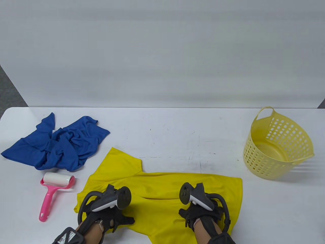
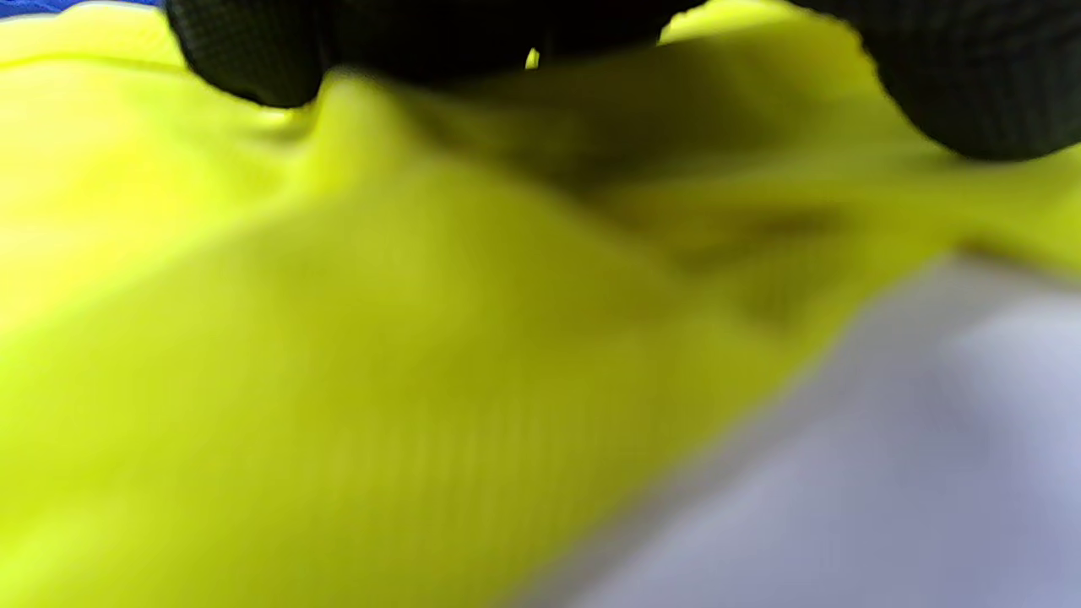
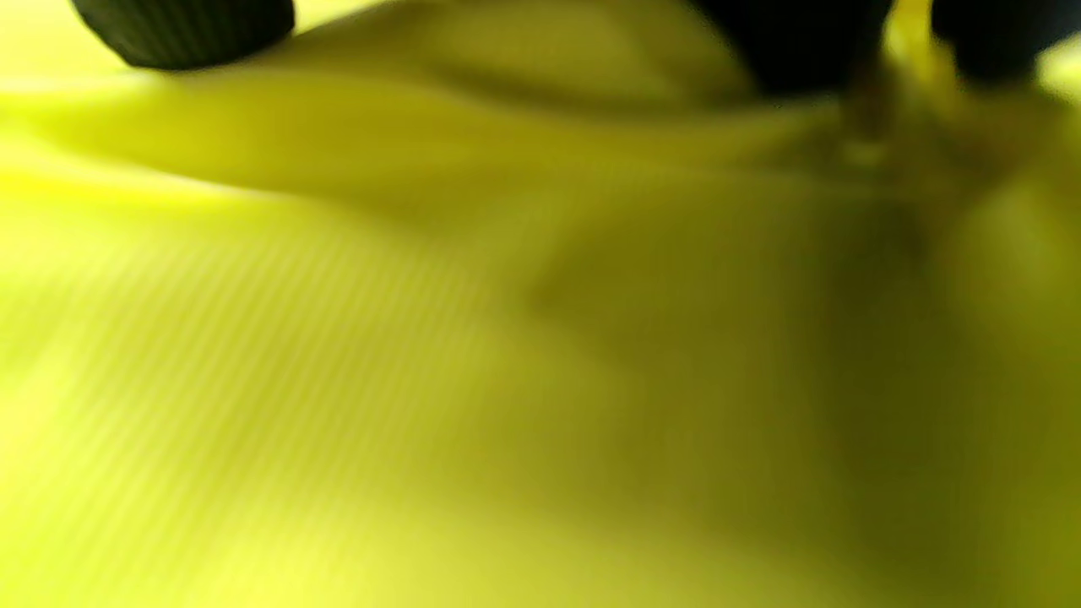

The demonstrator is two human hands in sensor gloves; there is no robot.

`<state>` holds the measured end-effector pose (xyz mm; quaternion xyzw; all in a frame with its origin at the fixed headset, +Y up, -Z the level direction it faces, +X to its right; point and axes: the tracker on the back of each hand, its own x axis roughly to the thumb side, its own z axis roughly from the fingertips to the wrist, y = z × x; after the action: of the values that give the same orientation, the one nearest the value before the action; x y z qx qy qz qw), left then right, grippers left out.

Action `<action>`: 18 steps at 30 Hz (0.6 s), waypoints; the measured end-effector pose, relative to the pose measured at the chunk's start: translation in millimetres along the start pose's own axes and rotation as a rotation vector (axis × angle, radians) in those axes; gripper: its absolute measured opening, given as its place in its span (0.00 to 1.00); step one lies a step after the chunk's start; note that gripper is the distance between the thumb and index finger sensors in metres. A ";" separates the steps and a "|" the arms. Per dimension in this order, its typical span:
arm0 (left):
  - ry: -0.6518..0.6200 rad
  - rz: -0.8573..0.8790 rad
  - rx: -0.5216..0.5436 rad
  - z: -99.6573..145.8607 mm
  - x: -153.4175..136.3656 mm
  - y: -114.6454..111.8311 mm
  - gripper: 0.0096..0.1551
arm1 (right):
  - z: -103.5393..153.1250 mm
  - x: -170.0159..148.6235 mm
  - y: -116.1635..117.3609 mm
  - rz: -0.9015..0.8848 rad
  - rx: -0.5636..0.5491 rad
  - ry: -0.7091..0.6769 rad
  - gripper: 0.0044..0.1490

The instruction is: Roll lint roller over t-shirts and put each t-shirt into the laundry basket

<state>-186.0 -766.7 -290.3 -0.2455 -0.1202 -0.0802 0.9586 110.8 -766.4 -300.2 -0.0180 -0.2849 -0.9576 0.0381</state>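
We are working on the white table (image 1: pixel 162 127), and the yellow shirt (image 1: pixel 162 193) is lying spread along its near edge, one sleeve pointing toward the table's middle. The basket (image 1: pixel 278 145) is standing by the right edge, nothing showing inside it. The blue shirt (image 1: pixel 58 145) is sitting crumpled near the left edge, and the roller (image 1: pixel 54 193) is lying untouched between it and the near-left corner.

Both our hands are resting on the yellow shirt: the left hand (image 1: pixel 109 213) on its left part, the right hand (image 1: pixel 200 213) on its right part. The wrist views are showing dark fingertips (image 2: pixel 245 51) pressing into the cloth with folds rising beside them, but they are too blurred, so we cannot tell whether the fingers are pinching fabric or lying flat.

What could go wrong, we are thinking: the cloth looks slippery and is hanging over the near edge, so it may bunch or slide off. Lifting it now would also skip the rolling.
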 end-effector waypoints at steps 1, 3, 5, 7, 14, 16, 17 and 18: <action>0.003 -0.030 0.013 -7.1 -1.4 -1.1 0.67 | -8.8 -5.7 2.6 -0.015 -0.002 -0.011 0.58; 0.007 0.044 0.026 -22.2 -9.0 -2.7 0.66 | -27.0 -25.1 2.8 -0.139 0.010 -0.037 0.57; -0.006 0.189 0.029 -32.6 -16.7 -4.6 0.63 | -33.1 -43.1 -3.1 -0.209 -0.162 0.059 0.53; 0.012 0.218 0.089 -28.2 -23.2 1.4 0.61 | -24.4 -49.3 -14.4 -0.117 -0.431 0.103 0.52; 0.135 0.052 0.168 8.8 -42.3 16.3 0.52 | 31.2 -17.3 -33.7 -0.176 -0.148 -0.045 0.46; 0.170 0.064 0.054 0.7 -45.8 6.6 0.56 | 26.1 -5.7 -22.2 -0.129 -0.090 -0.076 0.47; 0.160 0.095 0.002 -6.7 -46.0 -1.5 0.56 | 19.9 -0.6 -15.6 -0.104 -0.028 -0.096 0.48; 0.168 0.086 -0.015 -11.4 -44.8 -6.2 0.57 | 22.1 2.9 -16.8 -0.078 -0.052 -0.074 0.48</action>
<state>-228.0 -773.4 -309.3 -0.2500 -0.0280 -0.0600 0.9660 106.8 -740.4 -290.6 -0.0432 -0.2618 -0.9641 -0.0102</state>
